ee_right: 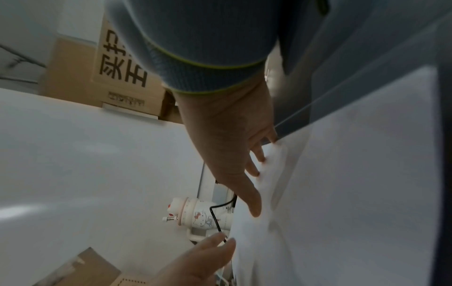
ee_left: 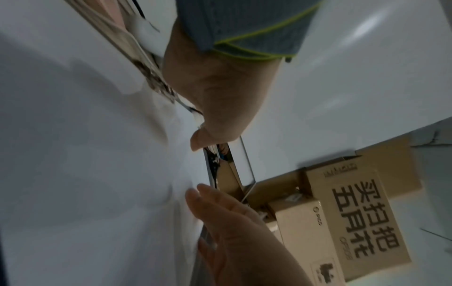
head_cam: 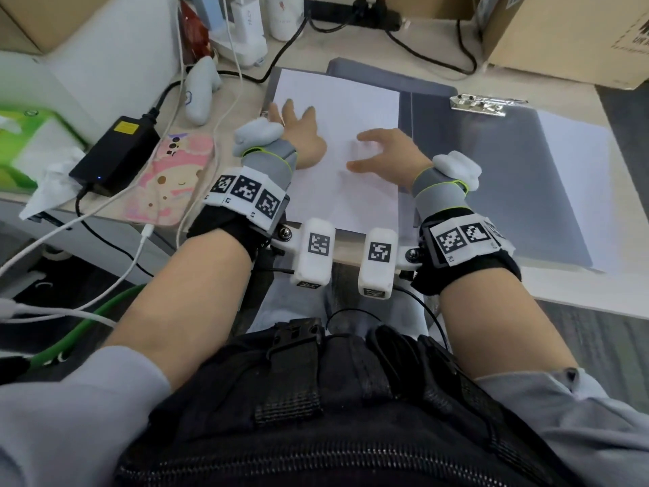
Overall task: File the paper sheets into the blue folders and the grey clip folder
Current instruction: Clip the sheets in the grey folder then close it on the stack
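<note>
A white paper sheet (head_cam: pixel 337 100) lies in the middle of the desk on a blue-grey folder (head_cam: pixel 386 77) whose far edge shows beyond it. My left hand (head_cam: pixel 298 135) rests flat on the sheet's left part with fingers spread. My right hand (head_cam: pixel 381 151) touches the sheet's right part with lightly bent fingers (ee_right: pixel 254 209). Neither hand holds anything. To the right lies the grey clip folder (head_cam: pixel 491 177), its metal clip (head_cam: pixel 481 103) at the far edge and a white sheet (head_cam: pixel 576 163) under its translucent grey cover. The left wrist view shows the left thumb (ee_left: pixel 212 123) by the clip (ee_left: pixel 234 170).
A black power adapter (head_cam: pixel 116 152), a pink cartoon mat (head_cam: pixel 172 177), a green tissue box (head_cam: pixel 24 142) and white cables crowd the desk's left side. Cardboard boxes (head_cam: pixel 569 33) stand at the back right. The desk's front edge runs just below my wrists.
</note>
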The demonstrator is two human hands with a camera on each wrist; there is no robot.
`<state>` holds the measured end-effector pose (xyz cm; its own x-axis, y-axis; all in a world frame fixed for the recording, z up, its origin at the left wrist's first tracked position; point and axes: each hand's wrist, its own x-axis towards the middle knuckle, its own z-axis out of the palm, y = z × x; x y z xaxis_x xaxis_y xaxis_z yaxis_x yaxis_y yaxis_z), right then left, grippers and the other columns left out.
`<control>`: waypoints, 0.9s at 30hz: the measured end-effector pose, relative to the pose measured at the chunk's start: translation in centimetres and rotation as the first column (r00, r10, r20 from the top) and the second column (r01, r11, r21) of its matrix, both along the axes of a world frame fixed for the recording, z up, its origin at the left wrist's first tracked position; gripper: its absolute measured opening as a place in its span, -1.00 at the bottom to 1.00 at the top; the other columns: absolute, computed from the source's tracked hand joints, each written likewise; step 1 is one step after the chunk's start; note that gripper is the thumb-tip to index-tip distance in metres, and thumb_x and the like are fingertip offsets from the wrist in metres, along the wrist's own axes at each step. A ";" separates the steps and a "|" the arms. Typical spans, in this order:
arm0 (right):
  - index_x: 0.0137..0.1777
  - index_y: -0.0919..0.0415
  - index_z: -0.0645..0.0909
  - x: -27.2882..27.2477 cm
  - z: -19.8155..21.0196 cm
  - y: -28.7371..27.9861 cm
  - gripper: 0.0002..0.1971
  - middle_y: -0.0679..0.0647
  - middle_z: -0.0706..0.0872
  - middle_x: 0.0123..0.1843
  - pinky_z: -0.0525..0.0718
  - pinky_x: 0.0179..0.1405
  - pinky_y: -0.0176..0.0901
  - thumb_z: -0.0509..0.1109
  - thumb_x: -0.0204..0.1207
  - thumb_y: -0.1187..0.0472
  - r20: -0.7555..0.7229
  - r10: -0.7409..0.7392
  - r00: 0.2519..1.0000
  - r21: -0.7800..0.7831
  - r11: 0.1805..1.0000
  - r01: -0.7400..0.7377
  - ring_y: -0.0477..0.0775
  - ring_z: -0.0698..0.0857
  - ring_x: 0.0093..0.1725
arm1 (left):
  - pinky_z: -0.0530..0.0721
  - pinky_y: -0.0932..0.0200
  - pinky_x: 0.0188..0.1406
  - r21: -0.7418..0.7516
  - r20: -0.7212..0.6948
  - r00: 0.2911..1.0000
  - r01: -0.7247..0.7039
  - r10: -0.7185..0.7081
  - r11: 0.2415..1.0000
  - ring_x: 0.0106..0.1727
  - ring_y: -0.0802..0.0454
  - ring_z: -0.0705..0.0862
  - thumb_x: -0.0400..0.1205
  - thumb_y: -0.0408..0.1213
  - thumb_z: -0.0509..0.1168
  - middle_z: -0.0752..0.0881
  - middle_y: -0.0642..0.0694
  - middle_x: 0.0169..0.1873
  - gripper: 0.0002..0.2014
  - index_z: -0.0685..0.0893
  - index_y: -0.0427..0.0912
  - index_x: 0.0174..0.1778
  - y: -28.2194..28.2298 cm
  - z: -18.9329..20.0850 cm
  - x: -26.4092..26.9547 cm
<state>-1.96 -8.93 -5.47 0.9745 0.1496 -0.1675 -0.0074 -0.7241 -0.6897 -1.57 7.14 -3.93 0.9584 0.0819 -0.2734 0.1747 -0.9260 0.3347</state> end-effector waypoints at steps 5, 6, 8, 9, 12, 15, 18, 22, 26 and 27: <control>0.39 0.25 0.53 -0.8 0.5 -3.2 -0.51 0.18 0.71 0.24 0.61 0.32 -0.11 0.48 0.46 0.19 0.029 -0.103 0.994 0.184 0.978 0.096 0.05 0.68 0.24 | 0.06 -0.07 0.65 -0.052 -0.057 0.979 0.191 -0.193 0.980 0.68 -0.24 -0.08 0.67 -0.16 0.12 0.13 -0.23 0.63 -0.44 0.17 -0.05 0.62 -4.7 0.1 0.7; 0.35 0.28 0.55 -1.0 0.5 -4.0 -0.55 0.20 0.74 0.19 0.66 0.29 -0.05 0.47 0.47 0.22 0.045 -0.129 0.991 0.213 0.970 0.117 0.04 0.70 0.18 | 0.11 0.00 0.61 -0.074 -0.045 0.974 0.220 -0.224 0.973 0.66 -0.22 0.03 0.68 -0.17 0.13 0.23 -0.25 0.60 -0.46 0.22 -0.07 0.60 -5.9 0.1 0.6; 0.26 0.32 0.62 -1.4 0.3 -6.1 -0.64 0.21 0.76 0.06 0.72 0.19 0.04 0.45 0.46 0.28 0.083 -0.204 0.976 0.258 0.950 0.177 0.05 0.73 0.06 | 0.18 0.08 0.55 -0.114 -0.030 0.959 0.275 -0.280 0.955 0.61 -0.20 0.18 0.67 -0.20 0.16 0.35 -0.26 0.54 -0.50 0.31 -0.11 0.57 -8.2 0.2 0.3; 0.21 0.31 0.65 -1.6 0.2 -7.4 -0.68 0.18 0.76 -0.01 0.74 0.15 0.06 0.45 0.45 0.30 0.099 -0.260 0.960 0.279 0.934 0.224 0.06 0.74 0.01 | 0.21 0.08 0.53 -0.124 -0.027 0.950 0.304 -0.310 0.945 0.60 -0.20 0.23 0.67 -0.19 0.18 0.39 -0.26 0.53 -0.50 0.34 -0.11 0.56 -9.6 0.1 0.4; 0.11 0.32 0.71 -1.9 -0.2 -9.6 -0.74 0.20 0.78 -0.04 0.74 0.15 -0.07 0.43 0.41 0.33 0.152 -0.375 0.914 0.276 0.904 0.325 0.00 0.72 -0.09 | 0.29 0.08 0.53 -0.125 -0.021 0.937 0.343 -0.348 0.931 0.54 -0.22 0.33 0.63 -0.16 0.24 0.47 -0.24 0.47 -0.50 0.40 -0.11 0.52 -11.7 -0.5 0.8; 0.09 0.28 0.73 -2.3 -0.4 -12.8 -0.75 0.15 0.80 -0.01 0.62 -0.02 -0.48 0.38 0.43 0.31 0.205 -0.517 0.831 0.212 0.852 0.478 -0.08 0.66 -0.11 | 0.34 0.06 0.53 -0.116 -0.017 0.919 0.390 -0.394 0.914 0.53 -0.23 0.36 0.60 -0.12 0.29 0.50 -0.22 0.46 -0.48 0.43 -0.08 0.50 -14.6 -1.1 1.4; 0.13 0.23 0.72 -3.1 -0.5 -15.3 -0.71 0.13 0.80 0.07 0.64 0.17 -0.20 0.32 0.43 0.29 0.207 -0.622 0.755 0.168 0.783 0.599 0.05 0.73 0.06 | 0.28 0.04 0.56 -0.100 0.001 0.899 0.436 -0.438 0.894 0.57 -0.23 0.30 0.59 -0.11 0.31 0.44 -0.22 0.50 -0.47 0.43 -0.08 0.50 -16.6 -1.5 1.7; 0.36 0.22 0.55 -4.2 -1.3 -19.5 -0.60 0.16 0.64 0.36 0.47 0.29 -0.13 0.26 0.51 0.25 0.185 -0.709 0.681 0.000 0.693 0.721 0.17 0.54 0.40 | 0.04 -0.05 0.66 -0.107 -0.012 0.887 0.459 -0.462 0.882 0.67 -0.28 0.02 0.59 -0.09 0.32 0.14 -0.26 0.63 -0.41 0.35 -0.02 0.55 -19.8 -2.4 1.6; 0.42 0.33 0.44 -4.9 -2.3 -22.5 -0.59 0.25 0.56 0.42 0.45 0.31 -0.01 0.19 0.59 0.23 0.171 -0.766 0.620 -0.166 0.598 0.784 0.25 0.43 0.48 | -0.05 -0.09 0.68 -0.138 0.028 0.901 0.432 -0.433 0.891 0.68 -0.27 -0.11 0.53 -0.05 0.38 0.07 -0.19 0.65 -0.38 0.36 0.02 0.52 -21.6 -3.3 1.7; 0.41 0.37 0.41 -5.0 -2.5 -22.7 -0.59 0.27 0.54 0.42 0.44 0.33 0.02 0.19 0.60 0.21 0.170 -0.774 0.610 -0.199 0.579 0.791 0.26 0.41 0.48 | -0.05 -0.08 0.67 -0.147 0.041 0.906 0.422 -0.421 0.895 0.68 -0.26 -0.11 0.52 -0.04 0.39 0.08 -0.17 0.65 -0.38 0.37 0.02 0.51 -21.6 -3.3 1.7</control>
